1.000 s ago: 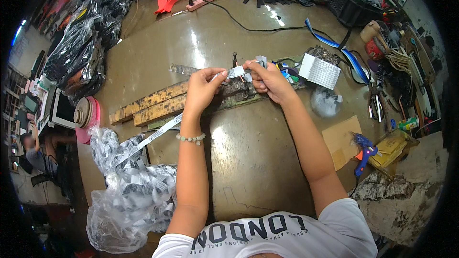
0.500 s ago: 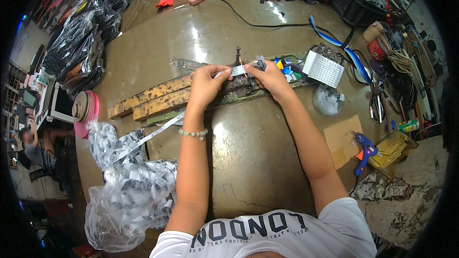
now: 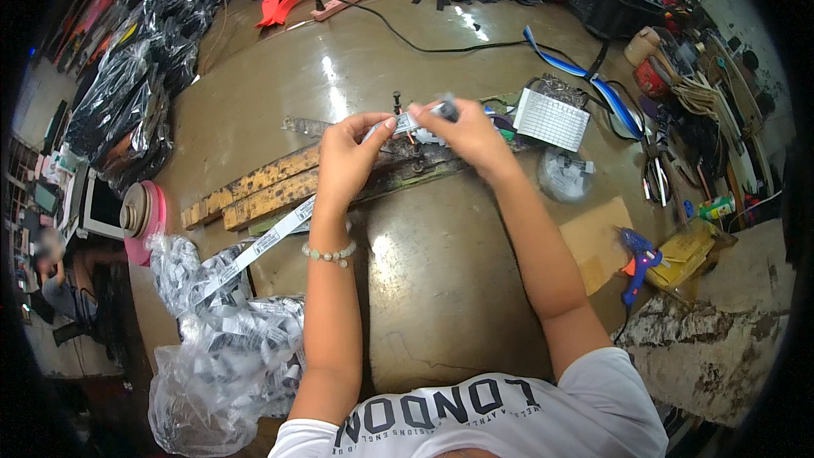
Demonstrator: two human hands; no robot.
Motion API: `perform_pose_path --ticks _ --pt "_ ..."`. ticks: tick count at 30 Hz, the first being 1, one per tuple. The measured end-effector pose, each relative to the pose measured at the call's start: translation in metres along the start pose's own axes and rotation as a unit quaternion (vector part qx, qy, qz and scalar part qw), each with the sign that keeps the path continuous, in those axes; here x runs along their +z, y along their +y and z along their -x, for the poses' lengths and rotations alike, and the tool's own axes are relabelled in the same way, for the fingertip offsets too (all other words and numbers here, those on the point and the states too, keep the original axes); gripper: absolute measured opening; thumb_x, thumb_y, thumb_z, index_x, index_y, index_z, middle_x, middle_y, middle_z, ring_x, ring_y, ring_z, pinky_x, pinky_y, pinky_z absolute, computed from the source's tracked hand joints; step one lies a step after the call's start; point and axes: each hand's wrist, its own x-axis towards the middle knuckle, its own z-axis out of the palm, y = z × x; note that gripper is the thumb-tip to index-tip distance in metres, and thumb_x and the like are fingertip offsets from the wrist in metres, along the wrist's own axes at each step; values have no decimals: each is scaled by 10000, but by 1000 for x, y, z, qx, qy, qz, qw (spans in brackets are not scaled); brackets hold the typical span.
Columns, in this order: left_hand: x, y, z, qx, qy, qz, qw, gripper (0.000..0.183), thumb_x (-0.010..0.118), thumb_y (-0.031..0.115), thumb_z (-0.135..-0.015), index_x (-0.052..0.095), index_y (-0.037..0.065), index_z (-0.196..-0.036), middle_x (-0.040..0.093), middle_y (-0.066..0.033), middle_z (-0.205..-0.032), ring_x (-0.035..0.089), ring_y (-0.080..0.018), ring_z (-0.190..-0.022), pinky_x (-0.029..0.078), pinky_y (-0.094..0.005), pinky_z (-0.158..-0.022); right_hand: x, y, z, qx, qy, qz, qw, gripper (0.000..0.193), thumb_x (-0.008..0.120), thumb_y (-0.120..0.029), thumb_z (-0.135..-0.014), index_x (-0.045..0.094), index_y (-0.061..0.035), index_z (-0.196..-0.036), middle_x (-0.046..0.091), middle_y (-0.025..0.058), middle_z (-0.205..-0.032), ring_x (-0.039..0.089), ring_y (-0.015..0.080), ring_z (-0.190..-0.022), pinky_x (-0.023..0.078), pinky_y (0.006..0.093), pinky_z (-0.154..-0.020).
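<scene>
A white printed label ribbon (image 3: 271, 237) runs up from a plastic bag of labels (image 3: 229, 348) and passes behind my left forearm. My left hand (image 3: 346, 157) pinches the ribbon between thumb and fingers. A short stretch of it spans to my right hand (image 3: 468, 137), whose closed fingers hold a small grey bunch (image 3: 446, 108), apparently cut labels, blurred by motion. Both hands are over a wooden fixture of yellow-painted bars (image 3: 271, 191), close to an upright bolt (image 3: 397, 103). A thin orange line shows beside the ribbon, partly hidden by my hands.
Right of the fixture are a white gridded box (image 3: 551, 119), a clear round bag (image 3: 565, 175), cardboard (image 3: 598, 242) and a blue glue gun (image 3: 640, 265). A black cable (image 3: 441, 44) crosses the table's far side. Black plastic-wrapped goods (image 3: 119, 110) and a pink spool (image 3: 142, 212) lie left.
The whole view has shifted slightly. My right hand has turned over the fixture, and the grey bunch in it has swung. The ribbon by my left forearm shows wider.
</scene>
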Motion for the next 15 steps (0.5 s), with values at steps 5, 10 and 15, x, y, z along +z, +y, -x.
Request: perform_pose_path --ticks 5,10,15 --pt "-4 -5 0 12 -14 3 1000 255 650 184 -813 655 -44 -926 625 -15 -687 455 -31 -545 351 -198 -481 -8 1 -1 15 -7 -31 999 216 675 -272 -796 621 -65 -825 519 -61 -646 400 30 -523 297 195 -461" --pt "-28 -16 -4 -68 -13 -7 998 241 660 168 -806 656 -46 -918 637 -28 -722 541 -63 -647 420 -196 -605 -33 10 -6 122 -6 -123 985 205 685 -247 -790 553 -94 -756 381 -87 -567 267 18 -449 181 198 -407" --pt "-27 -17 -3 -66 -16 -9 998 226 657 153 -808 654 -47 -916 640 -40 -740 545 -65 -663 423 -195 -620 -32 16 -8 139 -3 -112 984 224 686 -231 -791 512 -108 -722 371 -87 -560 250 18 -439 162 199 -397"
